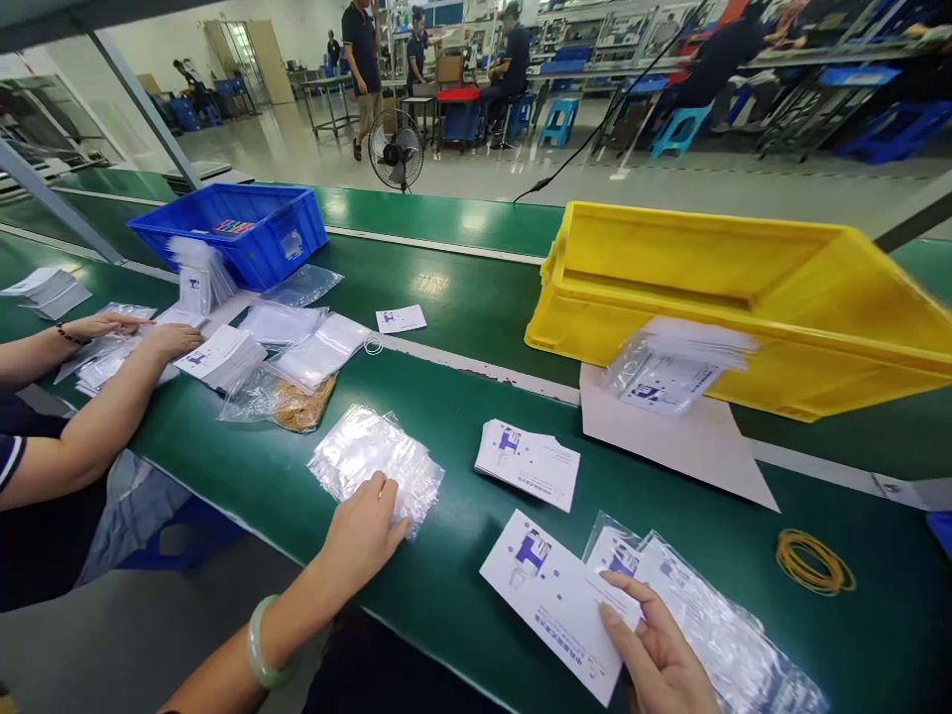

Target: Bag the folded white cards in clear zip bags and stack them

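Observation:
My right hand (658,645) pinches a printed card (546,605) by its right end, thumb on top. The card is white with a purple device drawn on it and is tilted above the table. Beneath and beside that hand lie cards in clear bags (706,605), partly hidden by it. My left hand (368,526), with a pale green bangle on the wrist, rests on a pile of clear plastic bags (372,446). Its fingers are bent over the bags, with the thumb apart at the pile's edge. A stack of loose cards (528,461) sits between and beyond my hands.
A yellow bin (699,268) stands at back right, bagged cards (661,367) before it. Yellow rubber bands (814,562) lie far right. At left, a co-worker's hands (168,342) touch cards near a blue bin (253,233); more rubber bands (304,402) lie in a bag.

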Motion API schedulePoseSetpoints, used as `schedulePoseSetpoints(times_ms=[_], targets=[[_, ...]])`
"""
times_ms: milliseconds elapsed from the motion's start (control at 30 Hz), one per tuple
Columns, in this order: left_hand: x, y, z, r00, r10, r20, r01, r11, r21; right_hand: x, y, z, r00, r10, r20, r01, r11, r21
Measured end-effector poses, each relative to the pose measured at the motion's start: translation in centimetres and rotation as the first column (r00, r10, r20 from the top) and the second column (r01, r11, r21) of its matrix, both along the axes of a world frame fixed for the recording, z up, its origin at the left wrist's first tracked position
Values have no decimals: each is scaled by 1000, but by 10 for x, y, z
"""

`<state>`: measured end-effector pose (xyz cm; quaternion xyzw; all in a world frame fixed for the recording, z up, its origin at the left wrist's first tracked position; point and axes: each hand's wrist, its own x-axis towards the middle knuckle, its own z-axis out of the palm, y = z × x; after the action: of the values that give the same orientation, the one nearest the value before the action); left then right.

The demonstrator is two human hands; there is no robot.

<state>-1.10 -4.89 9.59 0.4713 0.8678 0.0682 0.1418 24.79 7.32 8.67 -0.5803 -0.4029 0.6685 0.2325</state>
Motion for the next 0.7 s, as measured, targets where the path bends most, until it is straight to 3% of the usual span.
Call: schedulePoseSetpoints(times_ms=[67, 200, 333, 433, 533, 700], targets=[[-5, -6, -4, 997, 56, 46, -53, 997, -64, -4, -3, 1, 997, 50, 52, -52, 998, 47], [-14, -10, -5, 988, 53, 142, -54, 999, 3, -15, -10, 7, 971, 205, 122, -226, 955, 191], [-27, -15, 8, 963, 59, 264, -87, 992, 96, -28, -20, 11, 947, 293, 129, -317, 914, 251], [-23, -14, 19, 907, 73, 415, -157, 972, 173, -43, -29, 12, 927, 348, 139, -374, 877, 302], [-2, -6, 24, 841, -24, 540, -143, 954, 264, -59, -37, 12, 887, 429, 169, -459, 791, 405], [38, 9, 19, 785, -301, 542, 68, 911, 407, -70, -37, 11, 814, 544, 205, -555, 622, 553]])
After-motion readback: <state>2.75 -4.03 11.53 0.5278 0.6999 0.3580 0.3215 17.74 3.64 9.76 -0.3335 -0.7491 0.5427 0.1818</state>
